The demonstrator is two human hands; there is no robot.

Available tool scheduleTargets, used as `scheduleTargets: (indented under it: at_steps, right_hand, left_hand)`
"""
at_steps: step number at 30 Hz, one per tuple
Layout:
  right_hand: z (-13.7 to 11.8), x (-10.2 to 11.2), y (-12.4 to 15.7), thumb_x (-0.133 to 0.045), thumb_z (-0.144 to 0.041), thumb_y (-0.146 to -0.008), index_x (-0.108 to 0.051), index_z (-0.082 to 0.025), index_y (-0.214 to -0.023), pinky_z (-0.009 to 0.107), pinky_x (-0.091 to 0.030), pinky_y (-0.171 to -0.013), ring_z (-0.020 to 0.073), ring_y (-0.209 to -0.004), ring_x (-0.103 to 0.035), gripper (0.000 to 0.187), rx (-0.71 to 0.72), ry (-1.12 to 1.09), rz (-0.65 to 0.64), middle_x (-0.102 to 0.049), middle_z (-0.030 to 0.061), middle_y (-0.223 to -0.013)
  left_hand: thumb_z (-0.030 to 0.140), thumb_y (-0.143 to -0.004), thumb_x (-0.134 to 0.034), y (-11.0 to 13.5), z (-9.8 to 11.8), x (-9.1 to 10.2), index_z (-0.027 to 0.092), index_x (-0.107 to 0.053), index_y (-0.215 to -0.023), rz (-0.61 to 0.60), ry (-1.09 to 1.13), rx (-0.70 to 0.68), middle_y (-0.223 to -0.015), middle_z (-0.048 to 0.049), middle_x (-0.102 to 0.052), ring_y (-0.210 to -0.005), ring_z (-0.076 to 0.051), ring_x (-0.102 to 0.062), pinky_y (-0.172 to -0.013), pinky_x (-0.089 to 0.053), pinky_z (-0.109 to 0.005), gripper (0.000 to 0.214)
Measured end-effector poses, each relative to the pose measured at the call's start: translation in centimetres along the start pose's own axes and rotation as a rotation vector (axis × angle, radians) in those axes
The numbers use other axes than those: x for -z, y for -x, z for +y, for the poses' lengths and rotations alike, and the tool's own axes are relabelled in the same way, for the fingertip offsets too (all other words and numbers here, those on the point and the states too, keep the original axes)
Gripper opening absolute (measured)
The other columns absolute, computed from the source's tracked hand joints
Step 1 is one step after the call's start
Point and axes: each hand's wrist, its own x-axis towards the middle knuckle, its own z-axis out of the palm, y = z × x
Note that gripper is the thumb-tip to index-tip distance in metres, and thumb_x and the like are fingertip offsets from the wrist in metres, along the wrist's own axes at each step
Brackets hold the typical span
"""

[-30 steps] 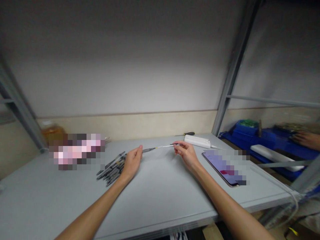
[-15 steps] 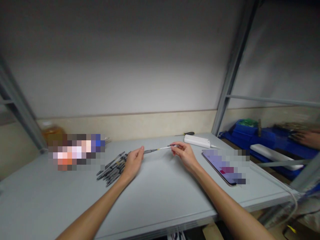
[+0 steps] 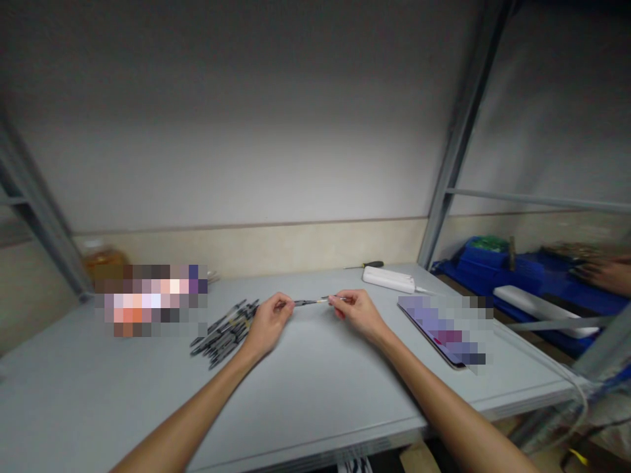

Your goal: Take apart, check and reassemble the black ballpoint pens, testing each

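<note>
My left hand (image 3: 269, 322) is closed on the dark barrel end of a thin pen (image 3: 309, 302), held just above the grey table (image 3: 315, 387). My right hand (image 3: 357, 310) pinches the pen's other, paler end, which looks like a refill going into the barrel. The two hands are close together at the table's middle. A heap of several dark pens (image 3: 224, 326) lies just left of my left hand.
A tablet (image 3: 438, 328) lies flat right of my right hand. Behind it rest a white device (image 3: 389, 278) and a small screwdriver (image 3: 367, 265). A blurred packet (image 3: 152, 299) sits at the back left. Another person's hand (image 3: 604, 272) works over blue trays (image 3: 517, 276) at far right.
My hands have come closer together, and the stretch of pen showing between them has become shorter. The pen has dropped slightly toward the table.
</note>
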Motion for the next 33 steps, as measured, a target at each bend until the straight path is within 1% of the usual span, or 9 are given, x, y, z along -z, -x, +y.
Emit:
scheduleTargets:
  at_steps: [5,9,11,15,20,23,26,29,33]
  right_hand:
    - [0.01,-0.06,0.08,-0.038,-0.059,-0.081,-0.055,-0.013,-0.043,0.021,-0.025,-0.039,0.0060,-0.033,-0.033,0.062,-0.093,0.175,-0.063,-0.039,-0.0020,-0.032]
    - [-0.27,0.12,0.04,-0.061,-0.051,-0.069,-0.065,-0.015,-0.078,0.020,-0.030,-0.039,0.0075,-0.040,-0.041,0.037,-0.003,0.009,-0.049,-0.052,-0.0031,-0.048]
    - [-0.40,0.22,0.04,-0.071,-0.044,-0.061,-0.061,-0.017,-0.091,0.020,-0.033,-0.040,0.0088,-0.045,-0.045,0.041,0.041,-0.079,-0.040,-0.056,-0.0031,-0.057]
    - [-0.45,0.31,0.11,-0.064,-0.047,-0.067,-0.060,-0.015,-0.069,0.020,-0.034,-0.041,0.0086,-0.043,-0.044,0.032,0.040,-0.045,-0.075,-0.053,-0.0023,-0.049]
    - [-0.38,0.39,0.11,-0.044,-0.055,-0.080,-0.056,-0.014,-0.048,0.022,-0.027,-0.041,0.0069,-0.035,-0.036,0.053,0.016,0.089,-0.071,-0.044,-0.0020,-0.036]
    - [-0.51,0.50,0.05,-0.058,-0.049,-0.072,-0.065,-0.015,-0.075,0.021,-0.030,-0.040,0.0081,-0.040,-0.040,0.035,0.055,0.040,-0.041,-0.050,-0.0033,-0.046]
    - [-0.62,0.54,0.04,-0.068,-0.043,-0.065,-0.061,-0.017,-0.094,0.020,-0.034,-0.041,0.0096,-0.047,-0.046,0.040,0.092,-0.034,-0.024,-0.055,-0.0026,-0.058]
    - [-0.49,0.44,0.06,-0.057,-0.049,-0.074,-0.061,-0.015,-0.071,0.020,-0.032,-0.039,0.0082,-0.040,-0.041,0.035,0.056,0.025,-0.037,-0.050,-0.0030,-0.047]
    - [-0.21,0.33,0.03,-0.039,-0.054,-0.083,-0.055,-0.015,-0.052,0.020,-0.028,-0.038,0.0069,-0.034,-0.036,0.053,0.013,0.108,-0.048,-0.042,-0.0031,-0.037]
  left_hand:
    - [0.035,-0.070,-0.062,-0.17,-0.17,0.11,0.015,-0.057,-0.075,0.014,0.155,-0.001,-0.067,0.0008,-0.055,-0.063,-0.011,-0.049,-0.059,-0.036,-0.021,0.020]
    - [0.035,-0.066,-0.066,-0.38,0.06,0.23,0.015,-0.056,-0.071,0.045,0.302,0.079,-0.059,0.0025,-0.054,-0.057,-0.009,-0.048,-0.058,-0.036,-0.021,0.023]
    - [0.036,-0.063,-0.068,-0.46,0.25,0.30,0.015,-0.056,-0.070,0.065,0.354,0.111,-0.059,0.0022,-0.056,-0.057,-0.009,-0.049,-0.058,-0.037,-0.021,0.025]
    - [0.034,-0.062,-0.070,-0.41,0.38,0.31,0.014,-0.057,-0.069,0.052,0.380,0.131,-0.057,0.0021,-0.057,-0.056,-0.009,-0.050,-0.058,-0.037,-0.021,0.025]
    - [0.033,-0.062,-0.070,-0.39,0.02,0.12,0.014,-0.058,-0.071,0.007,0.411,0.145,-0.056,0.0028,-0.056,-0.054,-0.008,-0.049,-0.056,-0.036,-0.020,0.025]
    - [0.034,-0.061,-0.071,-0.60,-0.32,0.14,0.013,-0.058,-0.071,0.019,0.457,0.166,-0.059,0.0018,-0.058,-0.055,-0.008,-0.050,-0.056,-0.038,-0.020,0.026]
    - [0.035,-0.060,-0.072,-0.73,-0.53,0.24,0.013,-0.058,-0.070,0.038,0.482,0.179,-0.061,0.0009,-0.059,-0.055,-0.008,-0.051,-0.057,-0.039,-0.020,0.028]
    - [0.034,-0.061,-0.072,-0.65,-0.54,0.27,0.013,-0.058,-0.071,0.025,0.480,0.179,-0.061,0.0008,-0.059,-0.055,-0.008,-0.051,-0.057,-0.040,-0.021,0.027]
    - [0.033,-0.061,-0.071,-0.51,-0.40,0.17,0.013,-0.058,-0.071,0.010,0.464,0.187,-0.059,0.0013,-0.058,-0.055,-0.008,-0.051,-0.057,-0.039,-0.021,0.026]
